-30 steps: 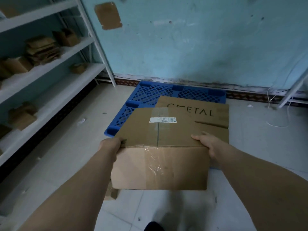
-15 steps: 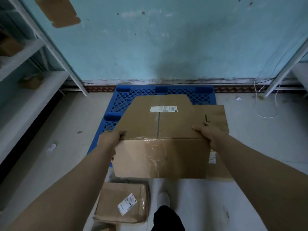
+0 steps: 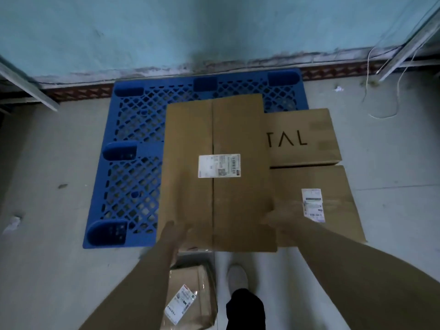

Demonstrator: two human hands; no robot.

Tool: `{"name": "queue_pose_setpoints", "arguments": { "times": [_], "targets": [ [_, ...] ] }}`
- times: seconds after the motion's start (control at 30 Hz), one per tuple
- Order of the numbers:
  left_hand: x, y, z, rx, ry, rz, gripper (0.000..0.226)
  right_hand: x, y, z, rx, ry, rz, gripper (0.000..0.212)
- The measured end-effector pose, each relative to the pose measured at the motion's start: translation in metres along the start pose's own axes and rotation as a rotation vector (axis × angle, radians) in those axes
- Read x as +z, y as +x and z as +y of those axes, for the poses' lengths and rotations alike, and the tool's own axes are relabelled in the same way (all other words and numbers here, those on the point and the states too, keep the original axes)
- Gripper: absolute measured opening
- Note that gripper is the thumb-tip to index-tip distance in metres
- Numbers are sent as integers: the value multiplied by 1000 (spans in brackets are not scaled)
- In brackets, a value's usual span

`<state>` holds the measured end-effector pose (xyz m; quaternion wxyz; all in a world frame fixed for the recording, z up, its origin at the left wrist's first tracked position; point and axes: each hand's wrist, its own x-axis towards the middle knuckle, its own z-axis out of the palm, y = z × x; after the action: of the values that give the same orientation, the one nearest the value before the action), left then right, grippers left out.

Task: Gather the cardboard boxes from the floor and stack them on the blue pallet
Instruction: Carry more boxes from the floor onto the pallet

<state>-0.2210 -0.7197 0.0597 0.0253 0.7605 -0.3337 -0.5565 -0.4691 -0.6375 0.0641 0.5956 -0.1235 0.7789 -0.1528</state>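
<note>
over the blue pallet (image 3: 133, 129), centre frame: large cardboard box (image 3: 215, 172), top face toward my cam, centre seam running away from me, white shipping label (image 3: 219, 165) across that seam. box covers the pallet's middle and right part; its near edge sits about level w/ the pallet's front edge. i can't tell whether it rests fully on the pallet or is held just above it.

left hand (image 3: 175, 236): on the box's near-left corner, fingers laid over the top face, thumb side wrapping the edge — grasping the box. right hand (image 3: 283, 220): at the near-right edge of the same box, motion-blurred; looks to be gripping that side, but finger detail is smeared, so i read it as contact w/ the box and not more.

right of the held box, touching or nearly touching it: two more boxes. far one, printed box (image 3: 303, 136), shows letters "tal" on top. near one, plain box (image 3: 316, 203), carries a small white label; its right part overhangs past the pallet onto the floor (image 3: 47, 270).

bottom of frame, on the floor betw. my arms: small box (image 3: 190, 296) w/ a tilted label, wrapped in clear film, just beside a white shoe (image 3: 237, 276) and dark trouser leg.

bkgd: teal wall (image 3: 214, 27), worn at its base; white cable (image 3: 381, 91) on the floor at far right.
</note>
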Motion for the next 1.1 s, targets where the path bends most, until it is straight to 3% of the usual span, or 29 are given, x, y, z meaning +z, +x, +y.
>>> {"name": "queue_pose_setpoints", "arguments": {
  "times": [0.07, 0.17, 0.27, 0.33, 0.43, 0.53, 0.73, 0.87, 0.97, 1.03, 1.1],
  "targets": [
    [10, 8, -14, 23, 122, 43, 58, 14, 12, 12, -24, 90, -104, 65],
    [6, 9, -30, -8, 143, -23, 59, 18, 11, 16, -17, 201, -128, 79],
    [-1, -3, -29, -20, 144, -61, 53, 15, 7, 14, -6, 251, -130, 67],
    [-2, -7, -27, 6, 173, 12, 56, 13, -2, 12, -13, 296, -116, 65],
    [-9, 1, -24, 22, 221, 140, 72, 17, -15, 23, -56, 294, -69, 60],
    [-25, 31, -32, -33, 274, 242, 90, 30, -8, 49, 46, 303, -32, 45],
    [-39, 66, -36, -119, 199, 197, 96, 58, 29, 66, 64, 287, 28, 82],
    [-36, 72, -43, -228, 119, 124, 82, 54, 33, 54, 106, 323, 179, 67],
    [-23, 55, -38, -275, 86, 68, 72, 34, 26, 39, 17, 330, 300, 61],
    [-12, 44, -38, -287, 136, 18, 61, 18, 21, 29, -15, 325, 292, 59],
    [-1, 30, -33, -237, 180, 26, 34, 7, 18, 23, -23, 283, 226, 56]
  ]
}}
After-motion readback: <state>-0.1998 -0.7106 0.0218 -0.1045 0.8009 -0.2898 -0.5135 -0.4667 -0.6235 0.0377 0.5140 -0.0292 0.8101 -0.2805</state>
